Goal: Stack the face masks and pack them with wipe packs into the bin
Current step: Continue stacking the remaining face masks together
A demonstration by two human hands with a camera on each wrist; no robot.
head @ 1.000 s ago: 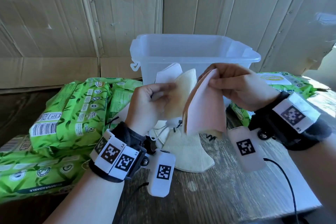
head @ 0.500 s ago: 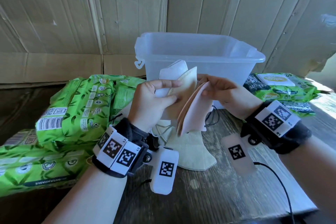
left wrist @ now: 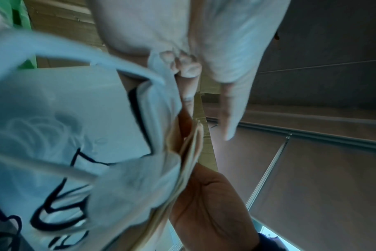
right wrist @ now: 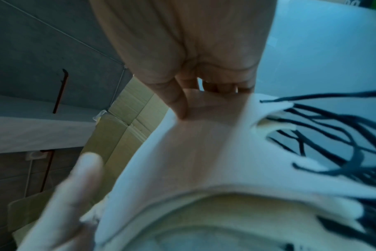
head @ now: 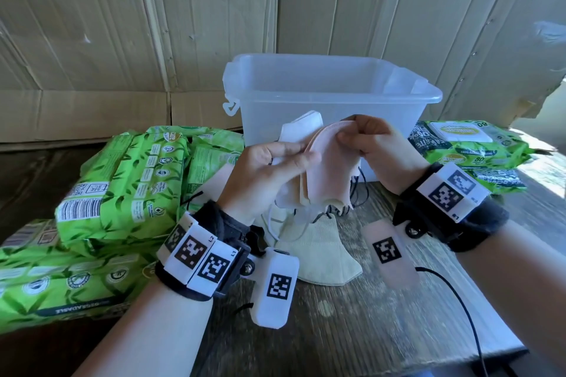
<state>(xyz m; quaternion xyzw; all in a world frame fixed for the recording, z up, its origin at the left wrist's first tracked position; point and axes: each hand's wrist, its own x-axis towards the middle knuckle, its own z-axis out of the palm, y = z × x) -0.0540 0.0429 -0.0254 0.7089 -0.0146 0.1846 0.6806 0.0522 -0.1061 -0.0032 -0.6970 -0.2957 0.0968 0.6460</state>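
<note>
Mask halves (head: 321, 168) now apparently pressed together

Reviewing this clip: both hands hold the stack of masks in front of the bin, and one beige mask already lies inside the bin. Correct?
Not quite. The beige mask lies on the wooden table, below the hands, not in the bin; the head view shows it. The left hand and right hand do hold the mask stack before the bin.

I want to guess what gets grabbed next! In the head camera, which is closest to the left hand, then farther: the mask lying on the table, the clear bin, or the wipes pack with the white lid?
From the left hand:
1. Mask on the table, just below it.
2. Clear bin, behind it.
3. White-lidded wipes pack, far right.
</note>
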